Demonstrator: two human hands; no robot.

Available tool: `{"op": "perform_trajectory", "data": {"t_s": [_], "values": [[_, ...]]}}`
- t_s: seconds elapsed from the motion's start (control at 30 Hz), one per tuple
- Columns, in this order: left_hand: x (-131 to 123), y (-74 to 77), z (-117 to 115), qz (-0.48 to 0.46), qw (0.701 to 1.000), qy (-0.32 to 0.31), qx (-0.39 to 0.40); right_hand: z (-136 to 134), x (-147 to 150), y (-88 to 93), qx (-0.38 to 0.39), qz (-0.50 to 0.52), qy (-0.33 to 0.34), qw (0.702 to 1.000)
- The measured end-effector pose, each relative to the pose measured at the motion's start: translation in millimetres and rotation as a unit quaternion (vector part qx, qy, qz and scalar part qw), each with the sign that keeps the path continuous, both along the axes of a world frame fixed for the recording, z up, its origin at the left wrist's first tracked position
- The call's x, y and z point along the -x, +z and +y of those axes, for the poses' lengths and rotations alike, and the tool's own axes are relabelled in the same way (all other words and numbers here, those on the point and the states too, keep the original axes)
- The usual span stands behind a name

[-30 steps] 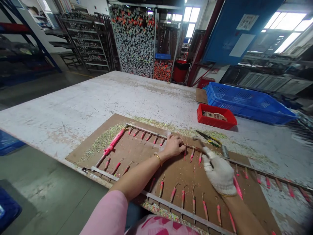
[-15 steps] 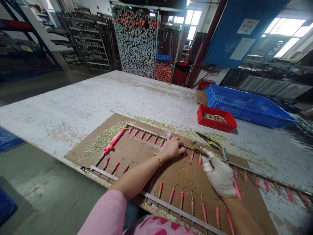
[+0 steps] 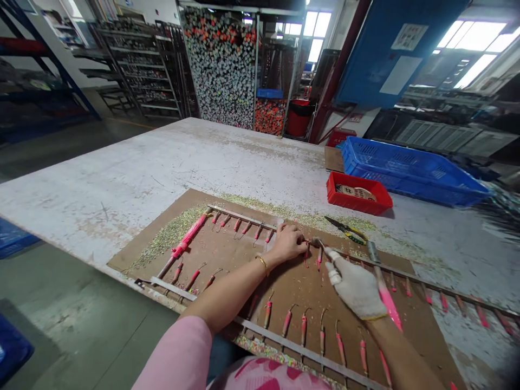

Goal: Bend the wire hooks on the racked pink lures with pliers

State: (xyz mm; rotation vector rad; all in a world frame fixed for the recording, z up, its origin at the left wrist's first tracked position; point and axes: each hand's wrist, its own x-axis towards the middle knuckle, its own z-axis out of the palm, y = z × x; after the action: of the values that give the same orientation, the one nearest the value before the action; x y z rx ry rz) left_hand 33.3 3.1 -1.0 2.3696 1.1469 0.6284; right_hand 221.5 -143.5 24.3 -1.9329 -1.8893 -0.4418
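On a brown board (image 3: 239, 271) lies a metal rack with a far rail (image 3: 244, 218), a near rail (image 3: 309, 352) and pink-coated hooks (image 3: 303, 327) along both. My left hand (image 3: 287, 242), bare, is curled over the far rail, its fingertips down at a hook there. Just to its right, my right hand (image 3: 357, 287) in a white glove with wrapped fingertips closes round a slim tool (image 3: 318, 242). The tool's metal end meets the far rail near my left fingers; its exact kind is unclear. Partly under the right hand lies a hammer (image 3: 372, 252) with a pink-coated handle.
Pliers (image 3: 347, 230) lie beyond the far rail. Further back stand a red bin (image 3: 357, 200) and a blue crate (image 3: 414, 176). Yellow-green chips (image 3: 162, 244) litter the board and the white table (image 3: 134, 179). A pink-coated bar (image 3: 189, 238) forms the rack's left side.
My right hand has moved left along the far rail, bringing the tool's end closer to my left fingers. More of the hammer now shows. My left hand stays in place.
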Motion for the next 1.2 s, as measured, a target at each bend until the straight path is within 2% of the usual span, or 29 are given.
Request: {"op": "perform_trajectory", "data": {"t_s": [0.07, 0.17, 0.2, 0.33, 0.4, 0.5, 0.53, 0.63, 0.67, 0.83, 1.0, 1.13, 1.2], "values": [[0.1, -0.7, 0.4, 0.0, 1.0, -0.004, 0.003, -0.5, 0.2, 0.9, -0.004, 0.003, 0.013, 1.0], [0.6, -1.4, 0.6, 0.003, 1.0, -0.006, 0.002, -1.8, 0.2, 1.6, -0.104, 0.038, -0.041, 0.993], [0.7, -1.5, 0.7, 0.003, 1.0, -0.006, 0.002, -1.9, 0.2, 1.4, -0.109, 0.031, -0.052, 0.992], [0.7, -1.6, 1.1, 0.002, 1.0, -0.003, 0.007, -0.5, -0.7, -0.4, 0.001, -0.042, 0.008, 0.999], [0.8, -1.1, 1.1, 0.006, 1.0, -0.007, 0.009, -0.7, -1.3, -0.5, -0.029, -0.024, 0.008, 0.999], [1.3, 0.8, 0.8, 0.01, 1.0, -0.011, 0.008, -1.1, -1.1, -0.7, -0.116, 0.016, -0.046, 0.992], [1.4, 1.6, 0.7, 0.011, 1.0, -0.009, 0.007, -0.8, -0.9, -1.0, -0.105, 0.007, -0.048, 0.993], [1.3, 3.7, 0.1, 0.013, 1.0, -0.002, 0.009, 1.3, -1.0, -2.2, 0.003, -0.052, -0.006, 0.999], [1.2, 4.2, 0.0, 0.016, 1.0, -0.003, 0.011, 1.7, -1.4, -2.1, 0.017, -0.061, 0.003, 0.998], [1.9, 5.2, -0.2, 0.022, 1.0, -0.013, 0.013, -1.1, -2.0, 0.0, -0.11, -0.034, -0.043, 0.992], [2.1, 7.3, -0.9, 0.021, 1.0, -0.009, 0.018, 0.6, 0.7, -1.4, -0.016, -0.134, 0.019, 0.991], [1.6, 7.3, -0.7, 0.015, 1.0, -0.007, 0.021, 1.4, 0.9, -2.3, -0.096, -0.101, 0.008, 0.99], [1.6, 6.6, -0.4, 0.013, 1.0, -0.007, 0.014, 1.3, -0.1, -4.0, -0.096, -0.081, 0.015, 0.992]]}}
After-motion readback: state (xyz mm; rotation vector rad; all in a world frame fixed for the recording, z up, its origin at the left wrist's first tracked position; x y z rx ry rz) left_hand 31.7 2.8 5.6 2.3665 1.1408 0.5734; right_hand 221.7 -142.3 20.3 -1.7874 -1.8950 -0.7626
